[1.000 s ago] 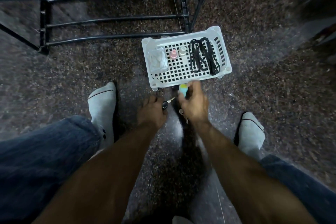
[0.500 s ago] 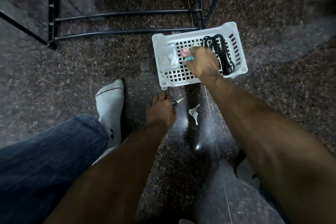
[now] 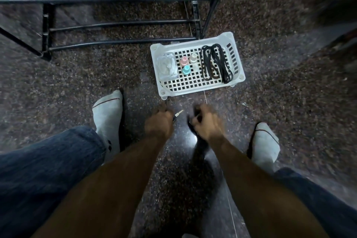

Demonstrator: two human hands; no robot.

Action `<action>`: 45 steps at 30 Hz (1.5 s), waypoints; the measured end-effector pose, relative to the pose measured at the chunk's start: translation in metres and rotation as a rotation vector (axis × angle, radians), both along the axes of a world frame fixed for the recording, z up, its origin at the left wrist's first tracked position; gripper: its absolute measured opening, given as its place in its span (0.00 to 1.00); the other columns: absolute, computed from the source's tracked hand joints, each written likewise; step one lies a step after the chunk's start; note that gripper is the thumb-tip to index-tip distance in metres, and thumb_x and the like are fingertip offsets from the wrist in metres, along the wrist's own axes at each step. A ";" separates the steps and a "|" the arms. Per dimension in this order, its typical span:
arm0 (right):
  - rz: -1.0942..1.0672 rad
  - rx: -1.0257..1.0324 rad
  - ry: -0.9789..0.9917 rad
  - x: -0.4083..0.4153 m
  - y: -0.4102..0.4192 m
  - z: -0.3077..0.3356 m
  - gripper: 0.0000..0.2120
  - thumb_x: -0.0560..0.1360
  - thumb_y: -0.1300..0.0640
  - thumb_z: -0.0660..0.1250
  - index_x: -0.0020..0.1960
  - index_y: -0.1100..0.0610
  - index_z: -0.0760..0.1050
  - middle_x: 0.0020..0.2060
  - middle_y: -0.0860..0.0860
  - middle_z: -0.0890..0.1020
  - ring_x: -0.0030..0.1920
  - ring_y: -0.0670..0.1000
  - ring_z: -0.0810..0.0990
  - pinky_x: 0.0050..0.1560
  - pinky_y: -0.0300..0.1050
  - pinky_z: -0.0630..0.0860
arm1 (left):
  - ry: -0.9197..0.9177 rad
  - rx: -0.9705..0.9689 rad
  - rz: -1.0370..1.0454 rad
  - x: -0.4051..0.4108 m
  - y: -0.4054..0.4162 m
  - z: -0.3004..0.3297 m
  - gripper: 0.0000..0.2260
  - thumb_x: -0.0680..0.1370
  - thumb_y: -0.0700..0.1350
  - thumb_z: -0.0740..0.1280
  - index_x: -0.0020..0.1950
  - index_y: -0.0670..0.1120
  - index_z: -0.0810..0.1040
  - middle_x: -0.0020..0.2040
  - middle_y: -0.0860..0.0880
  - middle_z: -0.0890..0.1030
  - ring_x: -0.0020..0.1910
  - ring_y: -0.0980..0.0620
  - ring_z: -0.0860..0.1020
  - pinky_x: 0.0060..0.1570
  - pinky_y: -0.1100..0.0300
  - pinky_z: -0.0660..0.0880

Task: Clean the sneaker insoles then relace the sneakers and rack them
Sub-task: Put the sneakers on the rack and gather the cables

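Left hand: the left hand (image 3: 159,123) is resting low on the floor (image 3: 77,75), between the knees, fingers curled down. A small metal key (image 3: 178,112) is sticking out at its right edge. Whether the fingers are pinching it or only lying beside it, I cannot tell.
Right hand: the right hand (image 3: 206,121) is hovering just beside the left one, blurred. Its fingers are curled in, and something dark is showing under them, but I cannot tell if they are holding anything.
Feet: a grey sock (image 3: 108,116) is standing to the left of the hands, and another sock (image 3: 265,145) to the right.
Basket: the white basket (image 3: 236,58) is sitting on the floor straight ahead of the hands, slightly nearer to the right hand.
Laces: the black laces (image 3: 215,63) are lying coiled in the right part of the basket. Their long axis is running away from the person, a little tilted.
Bottles: a teal bottle (image 3: 186,70), a pink bottle (image 3: 184,61) and a beige bottle (image 3: 193,58) are standing upright near the middle, close together.
Cloth: a pale cloth (image 3: 167,66) is lying in the left part.
Rack: the black rack (image 3: 119,23) is standing beyond the basket, to the left, and its bars are bare.
Sneakers: no sneaker and no insole are showing in view.
Next move: I am judging that the right hand is the better one for reaching forward to the laces, since they are lying on its side.
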State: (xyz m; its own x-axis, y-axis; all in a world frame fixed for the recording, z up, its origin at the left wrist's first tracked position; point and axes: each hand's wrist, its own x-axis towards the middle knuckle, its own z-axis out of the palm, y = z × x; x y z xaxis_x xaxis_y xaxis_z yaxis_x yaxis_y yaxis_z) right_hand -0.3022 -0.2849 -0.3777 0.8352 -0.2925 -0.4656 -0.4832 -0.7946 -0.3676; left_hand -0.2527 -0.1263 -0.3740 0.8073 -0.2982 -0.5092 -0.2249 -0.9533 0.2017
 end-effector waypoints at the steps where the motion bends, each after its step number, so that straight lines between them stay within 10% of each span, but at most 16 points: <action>1: 0.063 0.006 0.004 -0.010 0.003 -0.008 0.20 0.76 0.44 0.66 0.64 0.49 0.67 0.61 0.51 0.72 0.58 0.56 0.75 0.54 0.49 0.74 | 0.002 -0.032 0.013 -0.002 0.002 0.001 0.09 0.79 0.44 0.62 0.58 0.49 0.76 0.63 0.47 0.74 0.61 0.44 0.74 0.53 0.50 0.75; 8: 0.031 0.001 -0.002 -0.010 0.011 -0.014 0.11 0.70 0.55 0.69 0.51 0.50 0.73 0.53 0.52 0.78 0.50 0.59 0.80 0.46 0.49 0.76 | 0.121 -0.703 0.587 -0.013 -0.001 0.009 0.13 0.68 0.32 0.69 0.29 0.45 0.72 0.42 0.51 0.81 0.45 0.48 0.79 0.41 0.59 0.72; 14: -0.378 0.395 -0.010 -0.008 0.002 -0.018 0.12 0.68 0.58 0.72 0.49 0.50 0.74 0.42 0.50 0.80 0.43 0.52 0.79 0.45 0.44 0.78 | 0.405 -1.117 1.261 0.000 -0.021 0.044 0.07 0.72 0.33 0.63 0.36 0.42 0.76 0.28 0.45 0.77 0.27 0.49 0.76 0.34 0.56 0.77; 17: -0.756 0.851 -0.093 -0.005 -0.003 -0.002 0.12 0.73 0.75 0.64 0.43 0.59 0.75 0.39 0.57 0.78 0.35 0.51 0.73 0.31 0.35 0.74 | 0.436 -1.118 1.204 0.006 -0.026 0.057 0.07 0.76 0.37 0.64 0.40 0.46 0.75 0.29 0.48 0.76 0.23 0.53 0.70 0.27 0.61 0.72; 24: -0.758 1.230 -0.179 0.043 -0.047 0.058 0.08 0.77 0.71 0.61 0.46 0.64 0.78 0.44 0.59 0.80 0.42 0.52 0.81 0.44 0.47 0.83 | 0.316 -0.863 0.866 0.049 -0.037 0.051 0.05 0.77 0.37 0.66 0.46 0.47 0.79 0.47 0.43 0.83 0.36 0.52 0.80 0.35 0.57 0.79; 36: -0.132 0.494 -0.041 0.127 -0.046 0.061 0.12 0.74 0.69 0.68 0.39 0.54 0.80 0.46 0.51 0.82 0.42 0.49 0.82 0.47 0.49 0.82 | 0.037 -0.410 0.129 0.081 -0.046 0.041 0.21 0.74 0.33 0.65 0.64 0.49 0.76 0.66 0.48 0.74 0.61 0.47 0.75 0.60 0.56 0.74; 45: 0.321 0.098 0.046 0.099 -0.050 0.041 0.15 0.77 0.62 0.64 0.61 0.50 0.78 0.64 0.49 0.78 0.55 0.49 0.79 0.56 0.46 0.77 | -0.063 -0.208 -0.143 0.072 -0.031 0.034 0.20 0.74 0.42 0.67 0.66 0.49 0.74 0.65 0.48 0.75 0.61 0.47 0.75 0.61 0.52 0.73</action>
State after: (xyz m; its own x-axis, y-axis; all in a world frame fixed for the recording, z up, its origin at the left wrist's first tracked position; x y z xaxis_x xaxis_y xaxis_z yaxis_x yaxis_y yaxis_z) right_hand -0.2028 -0.3353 -0.3362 0.8549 0.0302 -0.5179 -0.2320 -0.8707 -0.4337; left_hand -0.1804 -0.1577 -0.3399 0.7773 -0.5050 -0.3751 -0.3729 -0.8501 0.3718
